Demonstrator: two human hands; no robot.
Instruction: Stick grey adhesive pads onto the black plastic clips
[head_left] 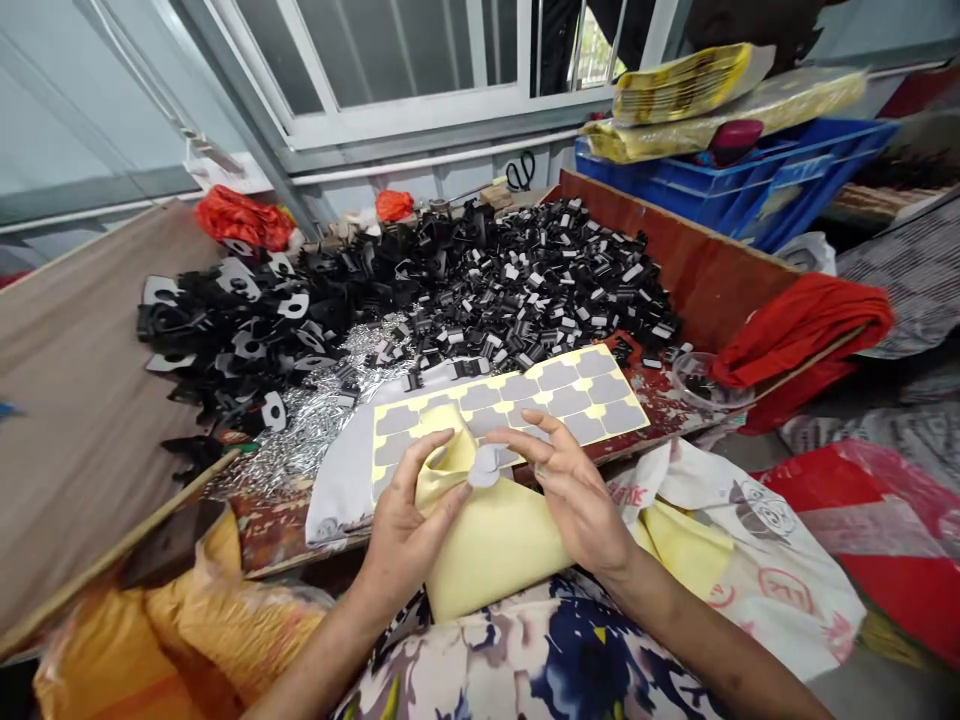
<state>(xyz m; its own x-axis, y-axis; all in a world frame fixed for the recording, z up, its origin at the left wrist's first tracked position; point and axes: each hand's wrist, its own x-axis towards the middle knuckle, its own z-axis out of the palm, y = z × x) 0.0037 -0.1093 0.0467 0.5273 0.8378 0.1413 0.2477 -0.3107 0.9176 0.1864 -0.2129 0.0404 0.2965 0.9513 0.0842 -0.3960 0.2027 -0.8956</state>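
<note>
In the head view, my left hand grips a folded sheet of yellow backing paper between thumb and fingers. The sheet's upper edge curls over, and its lower part rests against my lap. At my left thumb tip a small grey sticker stands up from the bend of the paper. My right hand is just right of the sticker, its fingers spread and bent. Whether its index fingertip touches the sticker is hard to tell. Behind both hands a sheet of grey stickers lies flat on yellow backing.
Small black plastic parts and larger black pieces are heaped on the table, with silvery metal pins between. A wooden board edges the right side; beyond it is a blue crate. A white bag lies right.
</note>
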